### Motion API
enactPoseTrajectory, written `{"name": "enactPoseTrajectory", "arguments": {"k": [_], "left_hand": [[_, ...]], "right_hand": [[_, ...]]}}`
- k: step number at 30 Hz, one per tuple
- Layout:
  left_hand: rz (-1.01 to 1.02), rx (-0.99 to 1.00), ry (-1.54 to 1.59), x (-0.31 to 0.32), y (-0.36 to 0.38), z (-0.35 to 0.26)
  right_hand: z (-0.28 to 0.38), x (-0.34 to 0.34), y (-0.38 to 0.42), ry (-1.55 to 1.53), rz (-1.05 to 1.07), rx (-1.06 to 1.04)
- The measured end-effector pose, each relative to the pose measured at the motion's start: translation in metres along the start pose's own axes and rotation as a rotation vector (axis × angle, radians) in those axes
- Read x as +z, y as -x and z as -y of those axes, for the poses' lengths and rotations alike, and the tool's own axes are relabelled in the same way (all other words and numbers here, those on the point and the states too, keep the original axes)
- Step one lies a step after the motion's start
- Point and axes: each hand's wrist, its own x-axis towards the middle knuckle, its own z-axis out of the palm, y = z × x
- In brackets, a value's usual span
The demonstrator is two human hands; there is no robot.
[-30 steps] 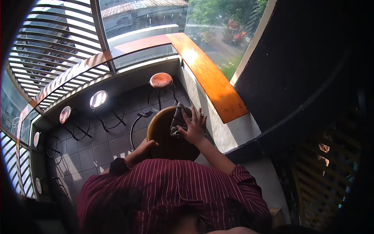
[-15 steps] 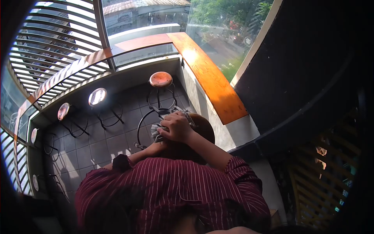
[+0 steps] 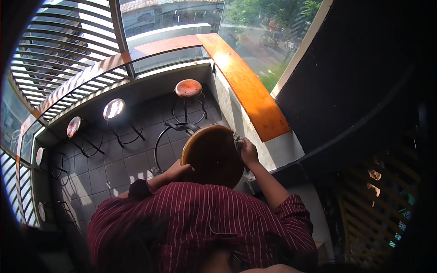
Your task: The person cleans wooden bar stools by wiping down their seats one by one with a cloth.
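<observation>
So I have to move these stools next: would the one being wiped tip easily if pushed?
Probably somewhat. The stool has a broad round seat on a thin metal frame, so it looks top-heavy. The left hand grips its edge while the right hand presses a cloth there, suggesting it needs steadying.

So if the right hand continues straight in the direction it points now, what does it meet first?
The right hand holds a cloth at the stool seat edge, pointing up-left. It would probably slide across the seat first; depth is unclear.
</observation>
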Motion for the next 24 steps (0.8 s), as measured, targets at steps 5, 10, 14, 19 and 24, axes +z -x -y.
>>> {"name": "enactPoseTrajectory", "arguments": {"k": [5, 10, 14, 19, 24], "left_hand": [[0.03, 0.011, 0.008, 0.005, -0.012, 0.013], [0.036, 0.085, 0.186, 0.001, -0.01, -0.008], [-0.018, 0.041, 0.308, 0.0, 0.011, -0.048], [0.013, -0.079, 0.29, -0.008, -0.002, -0.041], [-0.02, 0.062, 0.355, -0.002, 0.002, -0.034]], "right_hand": [[0.113, 0.029, -0.032, 0.166, -0.027, -0.448], [0.147, 0.03, 0.003, 0.241, 0.089, -0.913], [0.118, -0.006, -0.016, 0.336, -0.081, -0.61], [0.105, 0.011, -0.03, 0.104, 0.021, -0.225], [0.113, 0.009, 0.012, 0.274, 0.088, -0.962]]}}
